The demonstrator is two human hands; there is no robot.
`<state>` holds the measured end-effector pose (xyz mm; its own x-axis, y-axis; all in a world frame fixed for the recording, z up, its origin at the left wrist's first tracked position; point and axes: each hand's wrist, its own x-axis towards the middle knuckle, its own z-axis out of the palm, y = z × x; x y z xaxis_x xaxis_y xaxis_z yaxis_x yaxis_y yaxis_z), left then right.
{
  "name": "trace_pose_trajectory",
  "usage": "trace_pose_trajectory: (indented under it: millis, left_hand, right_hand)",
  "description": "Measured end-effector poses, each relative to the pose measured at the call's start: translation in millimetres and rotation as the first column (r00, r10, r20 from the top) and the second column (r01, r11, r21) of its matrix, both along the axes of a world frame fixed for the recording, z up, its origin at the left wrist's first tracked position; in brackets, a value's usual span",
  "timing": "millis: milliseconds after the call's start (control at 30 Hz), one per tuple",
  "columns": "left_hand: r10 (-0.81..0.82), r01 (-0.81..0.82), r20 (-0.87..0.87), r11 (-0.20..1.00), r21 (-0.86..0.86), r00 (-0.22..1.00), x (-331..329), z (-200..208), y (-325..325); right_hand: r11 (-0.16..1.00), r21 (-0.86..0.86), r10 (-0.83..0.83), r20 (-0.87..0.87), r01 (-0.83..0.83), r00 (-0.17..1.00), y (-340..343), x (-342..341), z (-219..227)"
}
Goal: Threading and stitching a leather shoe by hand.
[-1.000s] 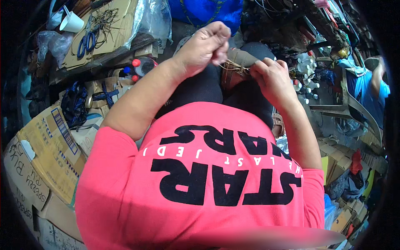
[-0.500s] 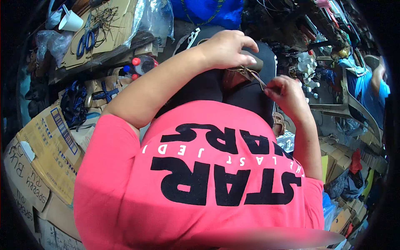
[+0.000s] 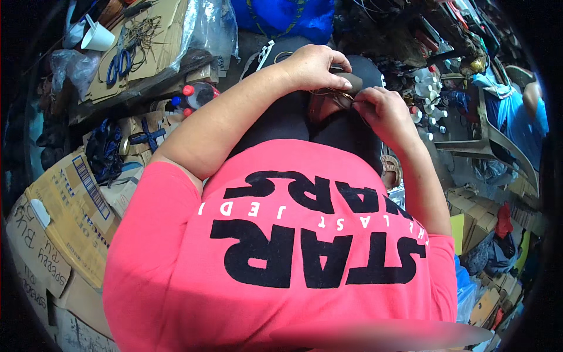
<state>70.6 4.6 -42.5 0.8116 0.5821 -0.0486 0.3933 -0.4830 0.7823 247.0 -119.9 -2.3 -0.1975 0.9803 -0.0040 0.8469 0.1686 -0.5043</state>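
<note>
A brown leather piece (image 3: 324,107), probably part of a shoe, rests between my thighs in dark trousers. My left hand (image 3: 314,67) is bent over its far side, fingers and thumb closed on it. Thin tan cord (image 3: 347,96) lies along the leather, and a loop of it shows beside my left wrist. Close against the leather's right edge, my right hand (image 3: 384,114) pinches the cord between thumb and fingers. The fingertips of both hands are nearly together; the exact point of the right pinch is partly hidden.
At upper left, blue-handled scissors (image 3: 119,66) and cord scraps lie on cardboard near a white cup (image 3: 98,36). Red-capped bottles (image 3: 199,95) stand left of my legs. A blue bag (image 3: 287,16) sits ahead. A grey plastic chair (image 3: 489,138) and white bottles (image 3: 431,100) are at right.
My right hand has moved left and slightly up, from a stretched length of cord to the leather's edge. My left hand stays on the leather, nearly unmoved. The view has shifted slightly.
</note>
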Motion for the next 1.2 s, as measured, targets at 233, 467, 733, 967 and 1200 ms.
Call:
trace_pose_trajectory:
  millis: [233, 467, 733, 967, 1200]
  left_hand:
    - [0.024, -0.024, 0.01, 0.996, 0.081, 1.0, 3.2, -6.3, -6.7]
    - [0.19, -0.035, 0.393, 0.929, -0.368, 0.9, -6.6, -3.1, -0.3]
    - [0.212, -0.012, 0.56, 0.941, -0.339, 0.801, -56.2, 29.5, -29.8]
    - [0.082, -0.067, 0.015, 0.676, 0.734, 0.996, -141.7, 30.3, -13.3]
    - [0.17, -0.023, -0.097, 0.592, 0.805, 0.981, -185.5, 33.3, 8.1]
  right_hand:
    - [0.994, 0.042, 0.083, 0.249, -0.096, 0.965, -8.8, 10.1, 16.6]
    - [0.898, -0.223, -0.436, -0.348, 0.378, 0.83, -44.9, 74.2, 15.2]
    - [0.973, -0.032, -0.082, -0.973, -0.227, -0.216, 22.5, -20.7, 19.6]
    - [0.981, 0.018, -0.192, 0.095, 0.191, 0.977, -21.1, 56.2, 5.3]
    - [0.962, 0.205, -0.244, 0.343, 0.181, 0.907, -71.7, 106.4, -19.0]
